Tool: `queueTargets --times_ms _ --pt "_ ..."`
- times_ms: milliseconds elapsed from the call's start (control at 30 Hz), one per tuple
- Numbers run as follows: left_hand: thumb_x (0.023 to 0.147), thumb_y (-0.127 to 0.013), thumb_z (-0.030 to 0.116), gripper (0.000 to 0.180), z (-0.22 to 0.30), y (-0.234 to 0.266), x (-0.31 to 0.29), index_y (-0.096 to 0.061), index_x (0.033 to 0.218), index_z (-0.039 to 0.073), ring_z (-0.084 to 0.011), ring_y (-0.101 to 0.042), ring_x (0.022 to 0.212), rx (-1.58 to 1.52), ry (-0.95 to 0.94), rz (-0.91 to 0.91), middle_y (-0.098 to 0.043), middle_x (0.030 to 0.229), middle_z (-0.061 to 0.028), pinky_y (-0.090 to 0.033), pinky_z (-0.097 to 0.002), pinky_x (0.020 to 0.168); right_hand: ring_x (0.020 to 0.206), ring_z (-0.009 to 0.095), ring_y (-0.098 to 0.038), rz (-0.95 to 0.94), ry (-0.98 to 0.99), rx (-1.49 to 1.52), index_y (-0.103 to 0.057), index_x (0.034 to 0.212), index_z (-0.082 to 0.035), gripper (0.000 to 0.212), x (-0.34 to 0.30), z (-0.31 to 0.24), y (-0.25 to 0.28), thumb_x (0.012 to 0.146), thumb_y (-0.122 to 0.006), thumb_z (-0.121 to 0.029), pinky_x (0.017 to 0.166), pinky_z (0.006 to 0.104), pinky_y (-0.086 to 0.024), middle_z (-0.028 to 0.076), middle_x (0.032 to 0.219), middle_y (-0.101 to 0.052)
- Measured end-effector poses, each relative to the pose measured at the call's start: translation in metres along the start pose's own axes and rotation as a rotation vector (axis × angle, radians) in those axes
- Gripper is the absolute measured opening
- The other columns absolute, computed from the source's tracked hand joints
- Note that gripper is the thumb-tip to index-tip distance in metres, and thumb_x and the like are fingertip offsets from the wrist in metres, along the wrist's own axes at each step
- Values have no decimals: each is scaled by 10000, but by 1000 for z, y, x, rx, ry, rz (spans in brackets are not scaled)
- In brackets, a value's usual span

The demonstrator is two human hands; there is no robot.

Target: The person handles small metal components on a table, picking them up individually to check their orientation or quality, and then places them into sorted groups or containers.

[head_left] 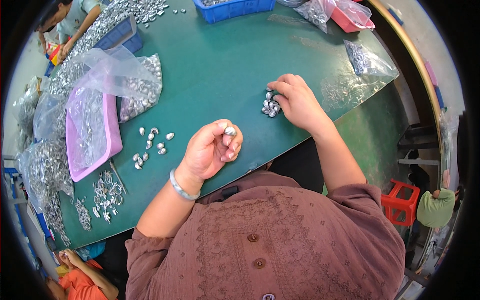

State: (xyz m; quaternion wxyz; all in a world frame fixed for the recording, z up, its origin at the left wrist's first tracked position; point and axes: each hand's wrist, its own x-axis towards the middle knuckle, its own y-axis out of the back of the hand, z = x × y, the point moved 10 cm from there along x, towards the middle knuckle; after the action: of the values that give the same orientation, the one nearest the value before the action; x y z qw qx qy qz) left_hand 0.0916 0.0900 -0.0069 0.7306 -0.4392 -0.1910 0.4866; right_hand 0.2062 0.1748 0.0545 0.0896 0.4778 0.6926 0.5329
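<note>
My left hand [212,150], with a pale bangle at the wrist, is raised over the near table edge. Its thumb and fingers are closed on a silver, ridged, rounded metal piece [230,131]. Further right, my right hand [300,102] reaches to a small pile of silver curved metal pieces [270,108] on the green table [215,70]. Its thumb and forefinger are bent and apart at the pile's edge, the fingertips touching or just above the pieces. Left of my left hand lie several loose silver drop-shaped pieces [149,144].
A pink tray [114,130] holding a clear bag stands left, beside a bag of silver pieces [142,90]. Near it lie silver ring-like parts [106,192]. Blue bins [237,11] and a red tray [352,20] are at the back. Co-workers sit at the far left and lower left.
</note>
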Motion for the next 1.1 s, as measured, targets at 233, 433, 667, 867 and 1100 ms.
queueTargets --times_ms 233,433,667,867,1100 --pt "860 -424 230 283 6 4 0 -436 637 56 -130 -416 535 147 -51 2 -465 643 -72 -335 -230 469 776 251 -565 -125 153 582 -612 845 -31 164 -5 -61 -4 702 -664 -94 684 327 -457 89 827 -582" --pt "868 -465 235 262 5 12 -3 -481 678 56 -108 -445 553 216 -22 62 -490 655 -34 -348 -209 476 716 222 -565 1 119 659 -601 806 -35 143 -17 -84 -10 680 -669 -29 621 301 -453 76 774 -570" --pt "885 -482 247 221 8 11 -3 -527 764 68 -67 -460 562 214 -54 54 -511 661 7 -350 -169 473 685 215 -556 95 99 667 -575 767 -21 129 -19 -84 -5 676 -656 23 592 289 -444 75 756 -557" --pt "893 -469 237 238 7 19 -3 -508 750 50 -90 -425 524 230 -53 138 -499 647 -12 -330 -194 454 689 129 -555 6 -20 813 -583 780 -14 73 -20 -77 -17 732 -633 11 601 265 -444 46 758 -560" --pt "892 -476 256 223 15 18 -4 -517 791 61 -73 -404 512 324 -104 175 -480 628 -2 -313 -183 448 706 73 -522 -229 -395 1306 -584 871 10 84 -28 -58 -59 814 -575 -52 647 217 -428 13 778 -572"
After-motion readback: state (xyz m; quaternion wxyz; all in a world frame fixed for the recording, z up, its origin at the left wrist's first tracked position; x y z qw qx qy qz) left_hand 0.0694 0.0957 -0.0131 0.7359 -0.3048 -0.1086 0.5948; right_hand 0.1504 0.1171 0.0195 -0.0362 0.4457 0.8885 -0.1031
